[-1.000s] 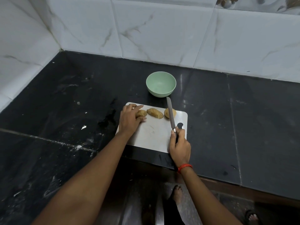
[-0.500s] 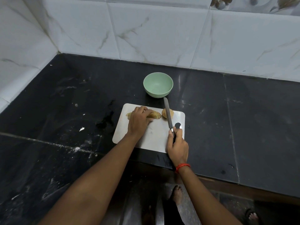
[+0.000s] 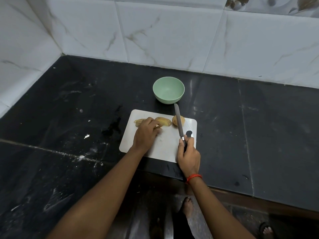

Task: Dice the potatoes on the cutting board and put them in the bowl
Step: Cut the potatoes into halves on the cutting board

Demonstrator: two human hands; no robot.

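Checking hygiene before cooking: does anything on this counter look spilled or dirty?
Yes. White specks and smears dot the black countertop left of the cutting board, and a dark wet-looking patch sits beside its left edge.

Three tan potato pieces (image 3: pixel 164 121) at far edge of white cutting board (image 3: pixel 165 147), green bowl (image 3: pixel 167 100) beyond.

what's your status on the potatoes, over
Right hand grips knife, blade across right potato. Left hand on other potatoes, grip unclear. None diced, none in bowl. Nothing blocking.
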